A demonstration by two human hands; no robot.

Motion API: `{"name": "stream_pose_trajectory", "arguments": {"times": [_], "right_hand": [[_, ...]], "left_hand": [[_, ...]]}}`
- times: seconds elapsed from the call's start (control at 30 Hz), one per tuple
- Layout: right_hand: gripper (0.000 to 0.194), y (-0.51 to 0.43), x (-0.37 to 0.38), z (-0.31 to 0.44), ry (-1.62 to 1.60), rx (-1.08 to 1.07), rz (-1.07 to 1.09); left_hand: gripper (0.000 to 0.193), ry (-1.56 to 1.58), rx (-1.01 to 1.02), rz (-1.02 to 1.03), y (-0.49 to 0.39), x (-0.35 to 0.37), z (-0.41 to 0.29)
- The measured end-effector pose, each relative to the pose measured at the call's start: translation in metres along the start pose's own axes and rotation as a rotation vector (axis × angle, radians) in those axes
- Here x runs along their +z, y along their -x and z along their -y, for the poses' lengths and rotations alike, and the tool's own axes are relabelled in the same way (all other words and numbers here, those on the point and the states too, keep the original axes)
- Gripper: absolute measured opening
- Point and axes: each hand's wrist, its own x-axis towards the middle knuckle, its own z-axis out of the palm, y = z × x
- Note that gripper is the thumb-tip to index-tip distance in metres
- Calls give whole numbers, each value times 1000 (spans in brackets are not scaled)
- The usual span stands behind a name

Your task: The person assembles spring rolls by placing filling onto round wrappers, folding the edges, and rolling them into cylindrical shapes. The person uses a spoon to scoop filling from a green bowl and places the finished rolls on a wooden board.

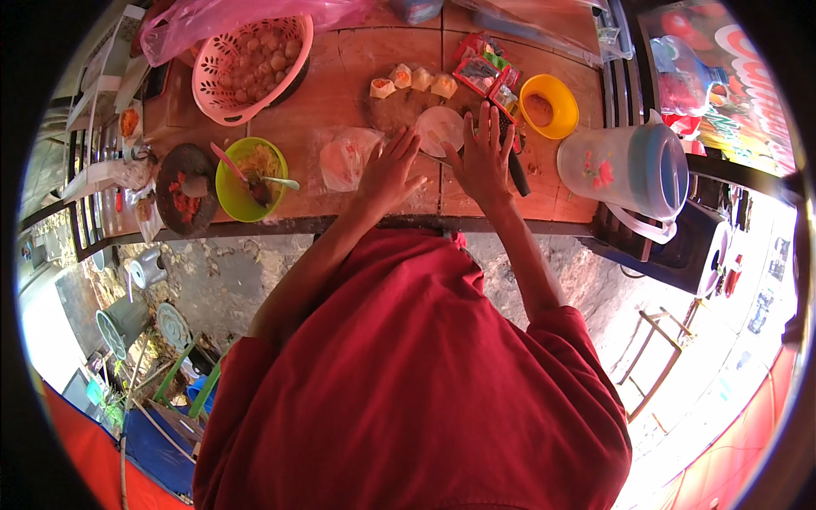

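My left hand (391,167) is spread flat, palm down, between a clear plastic bag with pale contents (347,158) and a thin round whitish wrapper (440,131). Just right of that wrapper, my right hand (482,153) is spread the same way, its fingertips near a dark-handled tool (517,167). Neither hand holds anything that I can see. The wrapper lies on the edge of a round wooden board (390,113). Several small folded wrappers with orange filling (401,76) stand in a row along the board's far side.
A pink basket of round balls (210,95) stands at the far left, nearer a green bowl with spoons (282,191) and a stone mortar with red paste (167,213). On the right are red packets (478,71), a yellow cup (569,108) and a lidded plastic pitcher (583,162).
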Motion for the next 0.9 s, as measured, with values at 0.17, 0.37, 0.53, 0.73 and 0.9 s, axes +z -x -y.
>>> {"name": "stream_pose_trajectory", "arguments": {"times": [0.17, 0.37, 0.53, 0.73, 0.9], "right_hand": [[61, 1, 9, 0, -104, -82, 37], [57, -14, 7, -12, -68, 84, -44], [49, -13, -5, -11, -38, 121, 9], [49, -10, -5, 6, -177, -66, 28], [49, -4, 2, 5, -185, -115, 48]], "left_hand": [[84, -19, 0, 9, 0, -1, 0], [85, -35, -14, -7, 0, -1, -1], [85, 4, -29, 36, 0, -1, -1], [85, 14, -21, 29, 0, -2, 0], [83, -12, -5, 8, 1, -3, -1]]}}
